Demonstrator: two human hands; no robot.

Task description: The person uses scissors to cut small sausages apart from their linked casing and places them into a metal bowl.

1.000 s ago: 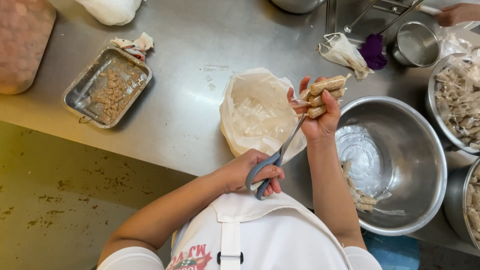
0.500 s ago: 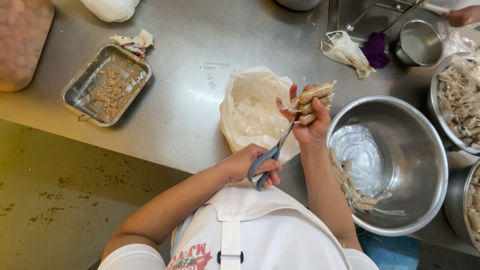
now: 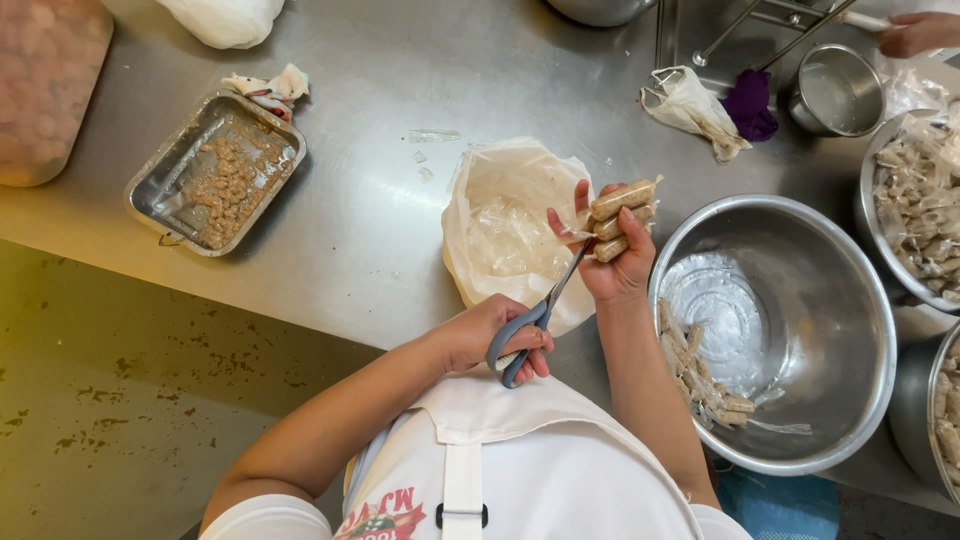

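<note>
Gripping a cluster of small tan sausages (image 3: 620,218) in clear casing, the right hand (image 3: 617,262) is raised over the steel counter (image 3: 370,230), its fingers closed around the bundle so that the wrapped ends are turned toward the blades. A pair of grey-handled scissors (image 3: 537,318) is held in the left hand (image 3: 490,335), fingers threaded through the loops and closed on them, and the tips are brought up to the ends of the sausages, seemingly where the casing is to be cut. Directly beneath the blades an open plastic bag (image 3: 505,225) is spread flat, apparently placed there to catch the clippings. Just beside the right forearm a large steel bowl (image 3: 800,330) is set within easy reach, and a few unwrapped sausages are seen lying along its near wall. More wrapped pieces are heaped in a bowl at the right edge (image 3: 915,200). Well apart on the left, a shallow metal tray (image 3: 215,170) of small brownish bits is parked out of the working area. Another person's hand (image 3: 915,32) is visible at the upper right corner.
</note>
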